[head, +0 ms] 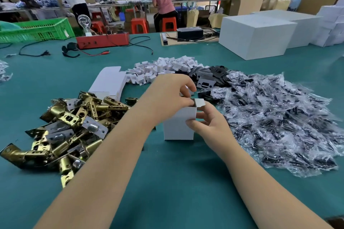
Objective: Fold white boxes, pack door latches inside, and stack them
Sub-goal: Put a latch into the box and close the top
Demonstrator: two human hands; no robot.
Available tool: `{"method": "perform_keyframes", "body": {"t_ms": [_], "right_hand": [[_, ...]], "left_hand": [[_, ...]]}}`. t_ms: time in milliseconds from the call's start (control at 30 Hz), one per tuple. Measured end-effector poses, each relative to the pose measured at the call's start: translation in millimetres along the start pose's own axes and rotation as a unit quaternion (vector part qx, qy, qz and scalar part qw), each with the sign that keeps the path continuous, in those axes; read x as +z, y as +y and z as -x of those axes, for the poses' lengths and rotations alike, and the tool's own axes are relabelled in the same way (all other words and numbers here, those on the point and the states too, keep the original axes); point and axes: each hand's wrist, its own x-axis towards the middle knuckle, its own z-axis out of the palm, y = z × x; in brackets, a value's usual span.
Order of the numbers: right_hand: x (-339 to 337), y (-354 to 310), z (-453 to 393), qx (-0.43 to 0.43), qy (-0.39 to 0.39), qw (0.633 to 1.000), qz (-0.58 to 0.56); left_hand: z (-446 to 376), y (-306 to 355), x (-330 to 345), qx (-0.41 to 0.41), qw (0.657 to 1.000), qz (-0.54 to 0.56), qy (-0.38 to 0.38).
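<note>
A small white box [177, 126] stands upright on the green table [167, 182], its top flap [199, 102] raised. My left hand [170, 95] curls over the box's open top, fingers at the far rim. My right hand [210, 126] pinches the box's right side just under the flap. A heap of brass door latches [70, 128] lies to the left. Flat unfolded white boxes [109, 82] lie behind the latches. Whether anything is inside the box is hidden by my hands.
A wide pile of clear bags with black screws [275, 122] spreads on the right. Small white card inserts [163, 69] and black strike plates [217, 72] lie behind my hands. Large white cartons [255, 35] stand at back right, a red tester box [102, 40] and green crate [37, 30] at back left.
</note>
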Motion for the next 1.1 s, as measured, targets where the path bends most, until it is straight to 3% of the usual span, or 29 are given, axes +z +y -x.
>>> {"method": "perform_keyframes", "body": {"t_ms": [100, 200, 267, 333, 400, 467, 533, 633, 800, 967, 1100], "right_hand": [[0, 2, -1, -0.006, 0.001, 1.0, -0.002], [1, 3, -2, -0.011, 0.005, 1.0, 0.004], [3, 4, -4, -0.01, 0.003, 1.0, 0.005], [3, 5, -8, 0.004, 0.007, 0.999, -0.054], [-2, 4, -14, 0.037, 0.059, 0.992, -0.105], [-14, -1, -28, 0.052, 0.131, 0.989, -0.037], [-30, -3, -54, 0.048, 0.163, 0.979, 0.118], [-48, -2, -96, 0.027, 0.121, 0.919, 0.375], [-56, 13, -145, 0.032, 0.018, 0.753, 0.658], [-51, 21, -166, 0.097, -0.009, 0.718, 0.69], [-48, 25, -170, 0.081, 0.008, 0.677, 0.731]], "left_hand": [[7, -11, 9, 0.027, 0.994, -0.015, 0.108], [24, -26, 16, -0.006, 0.982, 0.088, 0.169], [36, -36, 24, -0.027, 0.975, 0.14, 0.167], [43, -44, 32, -0.014, 0.982, 0.122, 0.144], [46, -48, 35, 0.001, 0.984, 0.113, 0.138], [45, -48, 36, 0.004, 0.982, 0.125, 0.142], [45, -45, 37, -0.01, 0.983, 0.124, 0.139], [44, -43, 40, -0.02, 0.986, 0.097, 0.138], [46, -45, 43, -0.011, 0.986, 0.079, 0.144], [44, -47, 45, 0.005, 0.986, 0.065, 0.154], [44, -48, 44, 0.007, 0.987, 0.055, 0.151]]}}
